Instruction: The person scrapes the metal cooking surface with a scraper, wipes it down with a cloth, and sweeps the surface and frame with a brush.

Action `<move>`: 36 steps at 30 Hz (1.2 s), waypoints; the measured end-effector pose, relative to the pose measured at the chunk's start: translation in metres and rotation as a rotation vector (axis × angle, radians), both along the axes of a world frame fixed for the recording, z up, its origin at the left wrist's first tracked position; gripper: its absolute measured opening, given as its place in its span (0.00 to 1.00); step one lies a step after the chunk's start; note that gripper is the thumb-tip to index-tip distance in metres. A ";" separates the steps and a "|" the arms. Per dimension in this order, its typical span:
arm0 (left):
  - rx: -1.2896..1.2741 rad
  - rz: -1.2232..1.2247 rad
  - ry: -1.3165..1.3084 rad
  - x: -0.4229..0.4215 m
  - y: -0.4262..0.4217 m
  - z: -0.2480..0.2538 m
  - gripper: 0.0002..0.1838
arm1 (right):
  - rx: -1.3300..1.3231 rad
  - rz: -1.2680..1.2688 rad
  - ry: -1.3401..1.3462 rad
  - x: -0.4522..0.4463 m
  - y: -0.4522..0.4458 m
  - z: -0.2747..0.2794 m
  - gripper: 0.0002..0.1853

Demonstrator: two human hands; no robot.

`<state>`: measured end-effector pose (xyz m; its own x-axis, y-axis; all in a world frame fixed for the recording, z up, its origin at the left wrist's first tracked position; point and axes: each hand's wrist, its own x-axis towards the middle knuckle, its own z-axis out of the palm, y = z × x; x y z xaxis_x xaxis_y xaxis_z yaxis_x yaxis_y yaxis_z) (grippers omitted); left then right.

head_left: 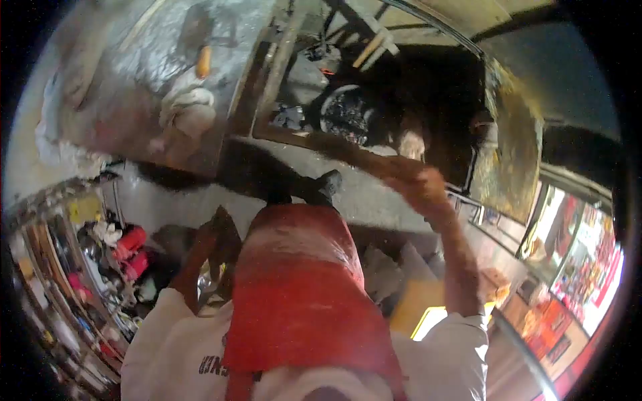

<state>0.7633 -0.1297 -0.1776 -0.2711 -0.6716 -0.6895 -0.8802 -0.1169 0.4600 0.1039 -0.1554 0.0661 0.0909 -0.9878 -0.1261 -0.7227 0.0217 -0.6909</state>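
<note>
My right hand [418, 186] is stretched forward at the right, over the near edge of a dark framed opening; its fingers are smeared, so their grip cannot be made out. My left hand [221, 234] hangs low at the left beside the red apron [301, 294], dark and blurred, with its fingers unclear. Inside the opening a round pan [348, 113] holds dark, coal-like lumps. A grey block [306, 79] lies left of it. On the worn metal worktop [134, 87] at the upper left rest a crumpled pale cloth [188, 110] and an orange-brown handle [203, 61].
A rack [53, 281] full of mixed items stands at the lower left. Wooden pieces [371, 50] cross the back of the opening. A stained panel [509, 140] borders it on the right. Sacks or bags [384, 271] lie beside the apron. Bright packets [545, 324] are at the far right.
</note>
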 end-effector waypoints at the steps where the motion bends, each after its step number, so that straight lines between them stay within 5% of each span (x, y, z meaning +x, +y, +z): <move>1: 0.129 -0.045 -0.109 -0.011 0.002 0.012 0.25 | 0.022 0.031 0.052 0.034 -0.028 0.023 0.18; 3: 0.253 -0.060 -0.222 -0.017 0.026 0.011 0.23 | -0.086 0.193 0.066 0.055 -0.060 -0.004 0.19; 5: -0.265 -0.466 -0.450 -0.009 0.066 -0.030 0.12 | -0.205 0.277 0.156 0.073 -0.097 -0.003 0.18; 6: -0.200 -0.375 -0.440 -0.011 0.083 -0.017 0.12 | -0.366 0.339 0.141 0.069 -0.115 -0.023 0.18; 12: 0.073 -0.078 -0.348 -0.023 0.146 0.048 0.12 | 0.341 0.659 0.555 0.093 -0.243 0.033 0.17; 16: 0.128 -0.051 -0.269 -0.030 0.144 0.053 0.12 | -0.112 0.735 0.474 0.037 -0.309 -0.013 0.17; 18: 0.159 -0.056 -0.228 -0.034 0.137 0.053 0.12 | -0.093 0.363 0.450 0.023 -0.319 0.015 0.15; 20: 0.185 -0.057 -0.206 -0.037 0.123 0.059 0.12 | 0.158 0.283 0.677 0.010 -0.328 0.040 0.16; 24: 0.207 -0.087 -0.190 -0.037 0.092 0.067 0.12 | 0.217 0.708 0.477 0.012 -0.293 0.022 0.17; 27: 0.224 -0.094 -0.173 -0.047 0.074 0.069 0.12 | 0.396 0.661 0.392 0.049 -0.311 0.013 0.16; 30: 0.228 -0.088 -0.173 -0.052 0.059 0.073 0.12 | 0.148 0.665 0.487 0.016 -0.359 -0.003 0.16; 36: 0.234 -0.064 -0.171 -0.066 0.049 0.078 0.12 | -0.197 0.231 0.557 -0.090 -0.409 -0.008 0.17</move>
